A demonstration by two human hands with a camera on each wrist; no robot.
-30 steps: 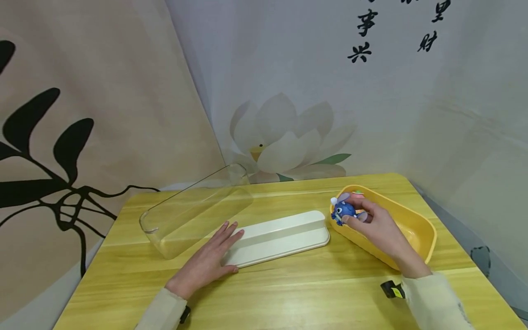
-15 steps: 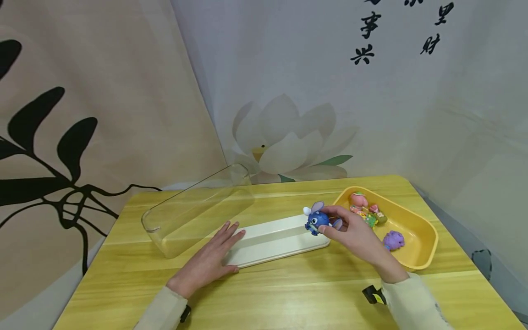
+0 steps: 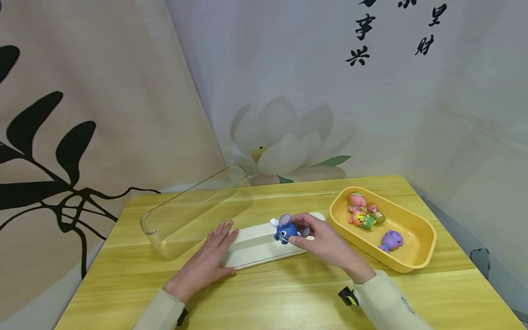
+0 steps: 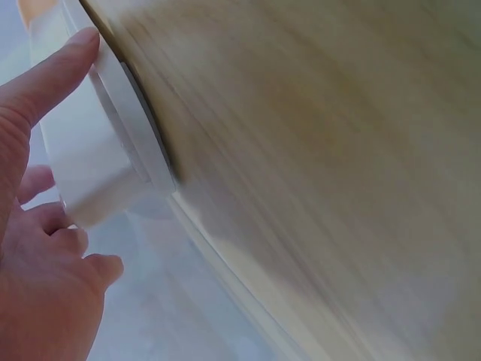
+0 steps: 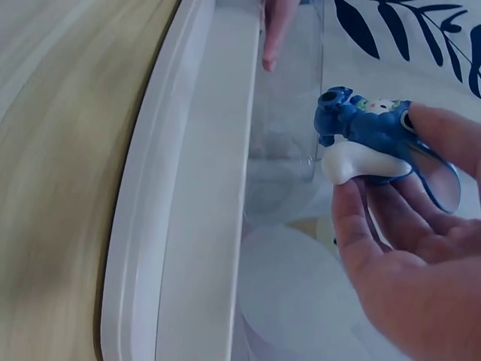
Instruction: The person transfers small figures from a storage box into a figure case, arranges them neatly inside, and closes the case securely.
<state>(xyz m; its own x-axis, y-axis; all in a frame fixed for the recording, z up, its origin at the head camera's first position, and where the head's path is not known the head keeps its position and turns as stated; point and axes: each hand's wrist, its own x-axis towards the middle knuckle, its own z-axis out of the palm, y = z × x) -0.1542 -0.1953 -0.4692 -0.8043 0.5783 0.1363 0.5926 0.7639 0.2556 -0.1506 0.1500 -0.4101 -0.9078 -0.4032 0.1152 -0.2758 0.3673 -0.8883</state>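
Head view shows the right hand pinching a blue toy between thumb and fingers, over a white stand. Right wrist view shows this toy apart from the stand. The left hand has its fingers extended and touches the stand's left end. Behind it, a clear cover lies on the table. At right, a yellow tray holds a purple toy and other small toys.

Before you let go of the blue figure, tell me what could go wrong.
The blue figure could drop and topple if released now: the right hand holds it clear of the white base. The left hand touches one end of the base, so a push might shift it. The clear cover lies close to that hand and might be bumped.
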